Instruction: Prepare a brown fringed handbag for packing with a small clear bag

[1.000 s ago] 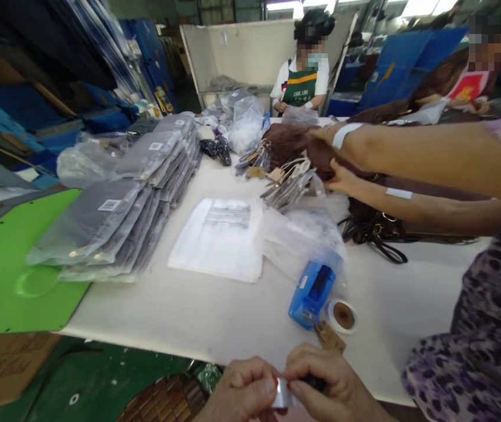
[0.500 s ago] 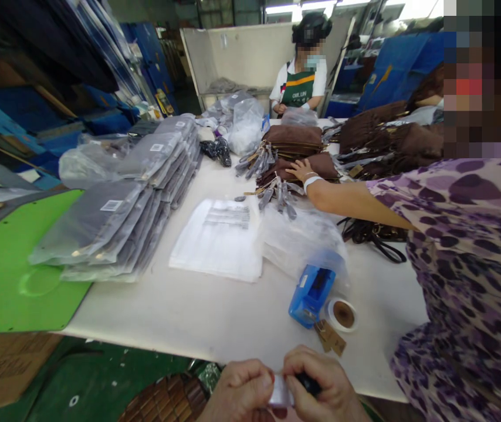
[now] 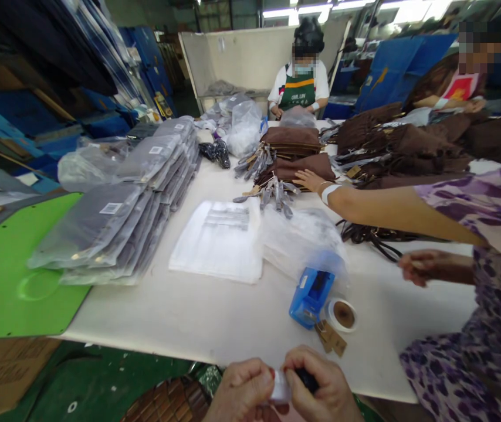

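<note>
My left hand (image 3: 244, 390) and my right hand (image 3: 318, 387) meet at the bottom edge, below the near edge of the white table (image 3: 197, 319). Both pinch a small clear piece of plastic (image 3: 279, 388) between thumbs and fingers. My right hand also wraps a small dark object (image 3: 307, 380) I cannot make out. Just beyond my hands on the table lie a blue tape dispenser (image 3: 311, 297), a tape roll (image 3: 342, 315) and brown paper tags (image 3: 330, 337).
Stacks of bagged grey items (image 3: 118, 211) lie left, beside a green board (image 3: 8, 275). A flat white bag (image 3: 219, 237) and clear bags (image 3: 303, 237) lie mid-table. Brown pouches (image 3: 294, 152) pile up behind. A co-worker in purple (image 3: 492, 281) reaches in from the right; two other people stand at the far end.
My hands have drawn closer on the plastic piece. The co-worker in purple pulled one arm back, laid one hand by the brown pouches and brought the other hand over the table's right side.
</note>
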`<state>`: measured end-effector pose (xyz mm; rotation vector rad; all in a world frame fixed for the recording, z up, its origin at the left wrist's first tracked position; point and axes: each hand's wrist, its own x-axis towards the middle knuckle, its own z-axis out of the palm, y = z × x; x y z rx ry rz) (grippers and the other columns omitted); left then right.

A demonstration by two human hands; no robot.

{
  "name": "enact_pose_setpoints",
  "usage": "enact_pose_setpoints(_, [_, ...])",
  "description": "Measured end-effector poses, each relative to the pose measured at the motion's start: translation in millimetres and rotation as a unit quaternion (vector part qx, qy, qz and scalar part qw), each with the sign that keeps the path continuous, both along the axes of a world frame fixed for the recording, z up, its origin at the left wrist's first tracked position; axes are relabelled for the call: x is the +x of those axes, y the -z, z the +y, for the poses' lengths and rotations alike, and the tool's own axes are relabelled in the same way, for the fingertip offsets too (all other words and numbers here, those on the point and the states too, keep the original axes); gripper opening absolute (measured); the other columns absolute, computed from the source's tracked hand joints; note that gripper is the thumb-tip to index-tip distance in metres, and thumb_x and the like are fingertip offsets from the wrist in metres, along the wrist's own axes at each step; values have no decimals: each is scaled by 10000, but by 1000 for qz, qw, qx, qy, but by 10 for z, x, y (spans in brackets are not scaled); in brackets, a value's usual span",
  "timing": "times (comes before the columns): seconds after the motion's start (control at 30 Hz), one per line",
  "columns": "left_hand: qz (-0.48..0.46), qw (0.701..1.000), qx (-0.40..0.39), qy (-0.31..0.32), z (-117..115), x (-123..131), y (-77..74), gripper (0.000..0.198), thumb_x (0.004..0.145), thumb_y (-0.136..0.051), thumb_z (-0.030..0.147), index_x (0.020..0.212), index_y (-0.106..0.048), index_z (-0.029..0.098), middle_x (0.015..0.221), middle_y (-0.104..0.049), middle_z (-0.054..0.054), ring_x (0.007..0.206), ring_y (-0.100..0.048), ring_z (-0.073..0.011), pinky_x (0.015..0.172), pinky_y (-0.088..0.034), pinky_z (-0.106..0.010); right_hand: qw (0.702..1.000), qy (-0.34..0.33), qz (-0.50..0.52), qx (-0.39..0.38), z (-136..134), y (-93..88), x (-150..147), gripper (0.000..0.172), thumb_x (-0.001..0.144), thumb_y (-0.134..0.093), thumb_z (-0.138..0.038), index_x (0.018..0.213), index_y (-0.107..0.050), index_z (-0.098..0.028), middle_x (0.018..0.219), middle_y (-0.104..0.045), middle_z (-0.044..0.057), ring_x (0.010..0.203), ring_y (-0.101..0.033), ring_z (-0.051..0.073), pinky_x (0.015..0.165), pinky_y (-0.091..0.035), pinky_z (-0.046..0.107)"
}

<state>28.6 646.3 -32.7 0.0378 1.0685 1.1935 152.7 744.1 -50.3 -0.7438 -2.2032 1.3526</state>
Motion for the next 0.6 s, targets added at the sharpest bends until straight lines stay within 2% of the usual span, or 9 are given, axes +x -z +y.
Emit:
enact_pose_setpoints(0.17, [9, 1000, -3, 1, -12, -4, -3, 430, 616, -760, 500, 753, -654, 106, 643, -631, -41, 527, -586, -124, 532, -404, -221, 998, 32, -6, -58, -37, 3, 13, 146, 787, -472, -194, 674, -564, -186, 581, -568, -25, 519, -531, 94, 491, -401, 178])
enact_pose_setpoints(0.3, [26, 1000, 7, 7, -12, -16, -26, 419, 645, -736, 504, 781, -673, 114, 685, -653, -54, 557, -598, -128, 540, -408, -215, 987, 47, 17, -151, -23, -10, 15, 178, 793, -500, -279, 666, -581, -184, 575, -553, -21, 525, -506, 101, 499, -385, 204])
enact_pose_setpoints(0.37, [31, 999, 23, 6, -10, -20, -21, 437, 643, -730, 518, 793, -681, 110, 696, -661, -72, 562, -589, -137, 554, -433, -236, 964, 27, 21, -262, -2, -9, 24, 207, 797, -521, -345, 705, -601, -178, 577, -549, -19, 519, -501, 103, 497, -383, 214])
enact_pose_setpoints(0.47, [36, 999, 30, 7, -13, -22, 2, 436, 668, -710, 512, 814, -685, 103, 716, -664, -95, 583, -580, -143, 576, -450, -253, 902, 39, 27, -429, 23, -9, 44, 277, 774, -572, -434, 776, -630, -164, 592, -562, -10, 516, -511, 107, 505, -390, 227])
enact_pose_setpoints(0.53, [41, 999, 25, 10, -20, -23, 20, 415, 687, -698, 504, 817, -685, 110, 724, -660, -91, 592, -581, -144, 568, -442, -245, 892, 57, 32, -447, 36, -28, 57, 314, 760, -592, -466, 817, -653, -163, 574, -552, -12, 522, -510, 111, 522, -393, 236])
enact_pose_setpoints(0.6, [51, 998, 32, 16, -24, -24, 32, 427, 674, -699, 521, 813, -687, 118, 728, -654, -84, 589, -582, -150, 557, -441, -249, 914, 57, 20, -402, 57, -72, 64, 317, 779, -577, -472, 867, -667, -181, 587, -555, -10, 534, -510, 116, 534, -397, 242])
